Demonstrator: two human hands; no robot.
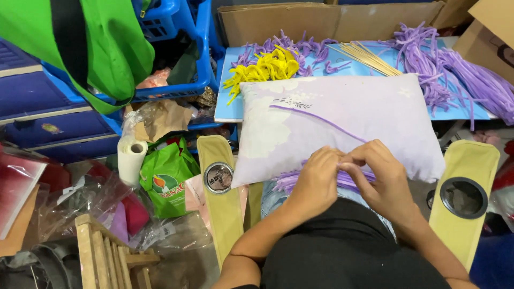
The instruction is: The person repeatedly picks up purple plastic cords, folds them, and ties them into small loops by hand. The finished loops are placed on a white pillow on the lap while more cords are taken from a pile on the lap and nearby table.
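Both hands, left hand [316, 179] and right hand [383, 179], fingers pinched together on purple pipe cleaners [292, 179] at pillow's [342, 120] near edge. Beyond: yellow pipe cleaners [265, 67], wooden sticks [369, 58] on crowded desk [227, 88]. Clutter left; little room.

Big brown cardboard boxes [300, 21] are standing along the back, and a blue surface [227, 85] is lying in front of them. On the left, blue plastic crates [182, 53] are piling up beside a hanging green bag [107, 48], with a white paper roll [131, 158], a green packet [166, 179], crinkly clear bags [75, 200] and a small wooden rack [107, 257] crowding the floor below. Two pale yellow chair arms [217, 214] with round cup holes are sticking out on both sides, and soft, even light is falling over everything.
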